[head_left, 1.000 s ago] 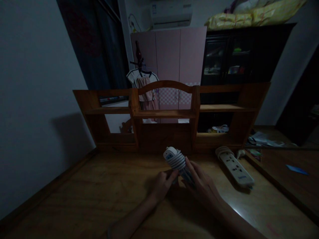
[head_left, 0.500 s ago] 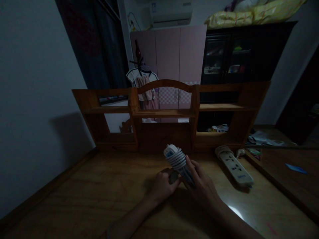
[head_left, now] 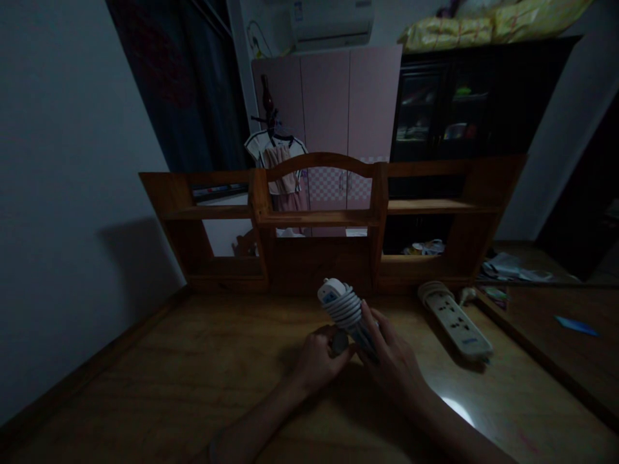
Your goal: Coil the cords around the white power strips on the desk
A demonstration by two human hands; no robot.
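Observation:
A white power strip (head_left: 333, 293) with its grey cord (head_left: 347, 308) wound round it in several turns is held tilted above the wooden desktop. My right hand (head_left: 394, 357) is closed around its lower part, with fingers along the far side. Close beside it, my left hand (head_left: 316, 361) is closed on a rounded grey piece (head_left: 340, 341) that looks like the cord's plug. Part of that piece is hidden by the fingers. To the right, a second power strip (head_left: 457, 324) lies on the desk with its cord wrapped about its far end.
A wooden shelf unit (head_left: 319, 219) stands along the desk's far edge. The wall (head_left: 72, 258) borders the desk on the left. A raised edge strip (head_left: 536, 351) runs along the right side, and beyond it a blue packet (head_left: 575, 325) lies on a brown surface.
Both hands keep nearly the same place and grip. The rounded grey piece at my left hand shows slightly more to the right; the view has shifted a little.

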